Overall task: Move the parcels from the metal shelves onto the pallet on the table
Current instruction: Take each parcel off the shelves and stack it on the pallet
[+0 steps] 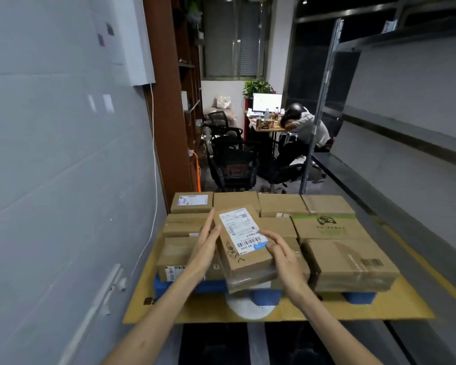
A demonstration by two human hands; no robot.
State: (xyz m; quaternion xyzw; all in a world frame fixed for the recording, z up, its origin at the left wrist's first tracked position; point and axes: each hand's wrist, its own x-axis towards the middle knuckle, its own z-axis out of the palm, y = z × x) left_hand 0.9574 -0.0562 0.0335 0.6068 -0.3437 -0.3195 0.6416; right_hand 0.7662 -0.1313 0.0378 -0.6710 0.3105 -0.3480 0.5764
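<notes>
A long brown cardboard parcel (pixel 244 248) with a white barcode label lies between my hands, tilted, over the middle of the parcel stack. My left hand (pixel 204 245) lies flat against its left side with straight fingers. My right hand (pixel 281 255) rests on its right edge, fingers laid along the top near a blue sticker. Several brown parcels (pixel 349 262) lie in rows on the blue pallet (pixel 266 299). The pallet sits on a cardboard sheet (pixel 353 309) on the table. I cannot tell whether the parcel rests on those beneath it.
A grey wall (pixel 63 167) runs close along the left. Metal shelves (pixel 411 122) stand on the right, with a yellow floor line (pixel 419 262) beside them. Beyond the table are black office chairs (pixel 232 156), a desk with a lit monitor (pixel 267 102), and a person (pixel 307 126) slumped on it.
</notes>
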